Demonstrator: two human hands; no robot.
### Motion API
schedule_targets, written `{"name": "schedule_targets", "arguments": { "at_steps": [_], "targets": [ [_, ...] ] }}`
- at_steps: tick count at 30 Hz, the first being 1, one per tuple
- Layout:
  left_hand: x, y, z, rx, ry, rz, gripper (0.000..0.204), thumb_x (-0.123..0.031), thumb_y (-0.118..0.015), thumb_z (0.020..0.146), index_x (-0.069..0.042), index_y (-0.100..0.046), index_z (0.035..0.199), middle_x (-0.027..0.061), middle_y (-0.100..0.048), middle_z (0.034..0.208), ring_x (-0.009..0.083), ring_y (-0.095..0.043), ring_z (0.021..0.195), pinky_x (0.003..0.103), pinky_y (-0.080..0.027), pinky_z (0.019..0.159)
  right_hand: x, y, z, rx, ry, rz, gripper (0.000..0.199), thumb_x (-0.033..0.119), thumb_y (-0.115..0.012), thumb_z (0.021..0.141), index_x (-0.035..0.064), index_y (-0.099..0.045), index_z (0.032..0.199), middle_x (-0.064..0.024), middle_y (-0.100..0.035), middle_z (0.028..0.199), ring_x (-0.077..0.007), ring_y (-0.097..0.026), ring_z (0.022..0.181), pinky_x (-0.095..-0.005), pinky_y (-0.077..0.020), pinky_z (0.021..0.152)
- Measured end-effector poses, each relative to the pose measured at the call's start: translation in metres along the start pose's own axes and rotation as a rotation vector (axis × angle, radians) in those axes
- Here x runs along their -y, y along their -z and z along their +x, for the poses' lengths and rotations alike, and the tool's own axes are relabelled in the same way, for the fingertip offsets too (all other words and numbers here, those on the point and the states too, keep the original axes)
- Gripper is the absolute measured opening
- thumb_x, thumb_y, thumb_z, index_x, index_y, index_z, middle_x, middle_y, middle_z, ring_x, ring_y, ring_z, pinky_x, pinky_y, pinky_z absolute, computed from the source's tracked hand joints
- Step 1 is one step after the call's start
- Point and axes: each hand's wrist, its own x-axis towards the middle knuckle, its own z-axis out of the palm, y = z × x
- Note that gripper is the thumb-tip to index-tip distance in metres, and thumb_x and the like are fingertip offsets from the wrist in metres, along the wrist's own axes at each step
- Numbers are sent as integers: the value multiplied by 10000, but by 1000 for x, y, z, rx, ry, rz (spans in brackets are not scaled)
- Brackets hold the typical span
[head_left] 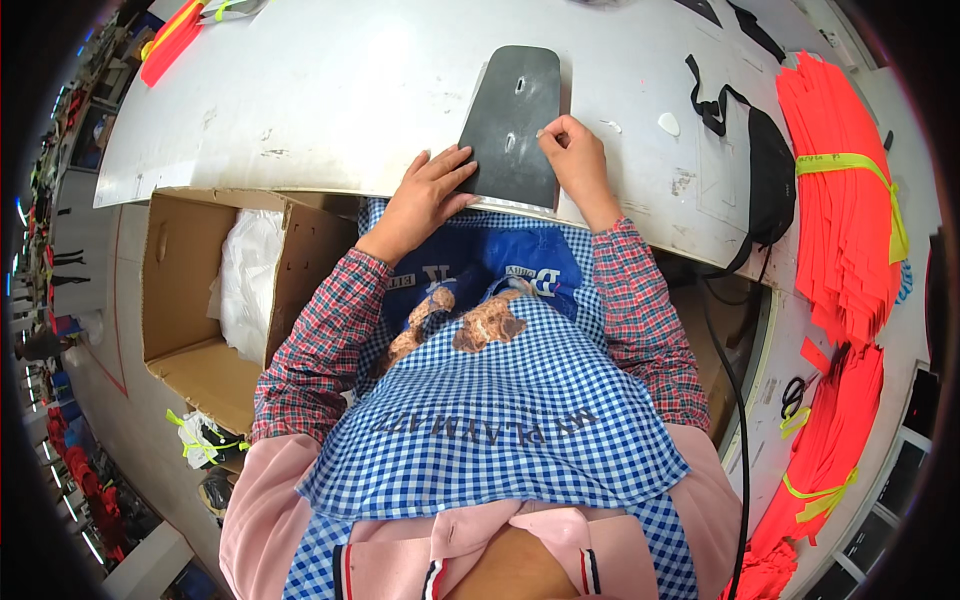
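A dark grey flat panel [518,125] with a rounded, narrower far end lies on the white table in front of me. Two small slots show along its middle, one far and one nearer. My left hand [428,195] rests at the panel's left edge, fingers stretched out, their tips touching it. Over the panel's right edge, my right hand [577,165] is closed, thumb and forefinger pinched together. Whatever may be between those fingertips is too small to make out.
Black fabric pieces with straps [765,175] lie at the table's right side. Beyond them are bundles of orange-red fabric [835,215] tied with yellow strips. Scissors [793,397] lie at the lower right. An open cardboard box [205,345] with white plastic stands at left below the table [330,110].
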Motion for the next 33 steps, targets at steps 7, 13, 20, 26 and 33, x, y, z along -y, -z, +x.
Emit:
{"name": "schedule_targets", "arguments": {
  "at_steps": [7,13,20,26,33],
  "targets": [
    [-1,-1,0,-10,-1,13,470,-300,-652,915,-86,-588,1329,92,-499,1454,271,-411,1389,487,-258,1170,1,0,-2,-15,24,-32,154,144,-662,849,-4,-625,829,-127,-652,796,-240,-634,712,-349,-512,682],
    [-2,-2,0,-26,5,-1,453,-290,-652,917,-96,-595,1322,89,-507,1446,266,-419,1384,485,-259,1170,-3,-2,-4,-84,114,-129,161,152,-674,857,4,-624,819,-96,-623,851,-193,-617,717,-330,-502,686],
    [-3,-1,0,-19,8,-2,442,-294,-644,923,-98,-599,1317,82,-510,1444,255,-416,1387,481,-256,1173,-3,-2,-4,-59,71,-105,144,141,-668,846,11,-617,810,-127,-591,881,-259,-612,789,-381,-502,731],
    [-3,-1,0,-23,9,13,442,-297,-647,922,-98,-601,1314,79,-511,1444,255,-421,1383,480,-273,1164,1,-1,-8,-84,98,-122,104,107,-645,843,13,-601,830,-136,-598,923,-285,-611,805,-391,-504,759],
    [-6,4,2,-39,7,21,441,-291,-670,907,-76,-612,1287,109,-534,1411,280,-452,1352,481,-305,1142,8,-7,-17,-164,355,-305,75,69,-632,818,29,-572,800,-129,-634,866,-339,-595,836,-432,-483,783]
  ]
}}
